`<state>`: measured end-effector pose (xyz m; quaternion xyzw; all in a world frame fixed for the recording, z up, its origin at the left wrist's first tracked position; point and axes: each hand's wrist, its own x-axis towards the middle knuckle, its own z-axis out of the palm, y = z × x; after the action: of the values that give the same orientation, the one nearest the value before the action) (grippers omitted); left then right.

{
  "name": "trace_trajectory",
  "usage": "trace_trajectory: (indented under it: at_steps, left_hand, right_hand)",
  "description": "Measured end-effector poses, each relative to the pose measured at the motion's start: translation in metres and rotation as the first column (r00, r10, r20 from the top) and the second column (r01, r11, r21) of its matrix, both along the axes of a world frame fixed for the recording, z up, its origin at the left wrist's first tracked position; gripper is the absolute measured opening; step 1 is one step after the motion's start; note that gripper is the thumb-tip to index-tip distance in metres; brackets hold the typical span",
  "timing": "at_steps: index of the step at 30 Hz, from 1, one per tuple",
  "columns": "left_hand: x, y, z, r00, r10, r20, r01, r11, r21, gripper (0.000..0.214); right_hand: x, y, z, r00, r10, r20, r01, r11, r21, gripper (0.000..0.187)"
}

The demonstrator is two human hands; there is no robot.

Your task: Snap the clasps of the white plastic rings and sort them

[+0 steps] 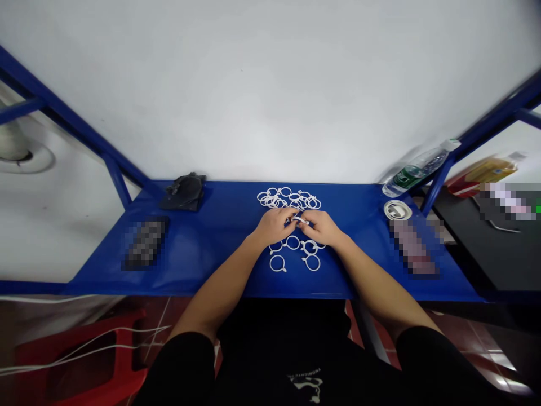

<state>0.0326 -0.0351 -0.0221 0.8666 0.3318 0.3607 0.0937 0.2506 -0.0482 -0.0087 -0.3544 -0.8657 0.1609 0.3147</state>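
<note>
Between my two hands is a white curtain ring with a small eyelet. My left hand pinches it from the left with fingers closed. From the other side, my right hand grips the same ring with thumb and fingers. Just beyond my fingertips lies a loose heap of several white curtain rings, some overlapping. Closer to me, more rings are spread on the blue table under and in front of my hands. My fingers partly hide the held ring and some rings beneath.
The blue table meets a white wall. At left are a crumpled black bag and a blurred dark object. At right lie a water bottle, a coiled white cable and a blurred phone-like object. Blue metal bars frame both sides.
</note>
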Motion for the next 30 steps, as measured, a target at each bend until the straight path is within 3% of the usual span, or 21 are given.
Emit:
trace_trajectory:
  at_steps: [4,15,23,28,30]
  left_hand:
    - [0.000,-0.001,0.000,0.998,-0.055,-0.021,0.055,0.999,-0.004,0.018]
    - [-0.002,0.001,0.000,0.996,-0.038,-0.076,0.036,0.999,-0.024,0.031]
    - [-0.004,0.001,0.001,0.992,-0.043,-0.115,0.044,0.999,0.009,0.034]
    - [-0.019,0.011,0.010,0.993,0.112,0.040,-0.115,0.991,0.063,0.032]
    - [-0.026,0.016,0.012,0.977,0.194,0.087,-0.202,0.975,0.094,0.031]
  right_hand:
    - [0.001,-0.002,0.003,1.000,0.007,-0.015,-0.007,1.000,-0.011,0.022]
    - [0.003,-0.005,0.012,0.998,0.052,0.028,-0.050,0.997,-0.066,0.015]
    - [0.004,-0.005,0.011,0.999,0.035,0.015,-0.034,0.997,-0.072,0.021]
    - [0.003,-0.004,0.009,0.992,-0.121,-0.022,0.118,0.989,-0.087,0.040]
    - [0.002,-0.003,0.009,0.991,-0.135,-0.006,0.134,0.989,-0.068,0.038]
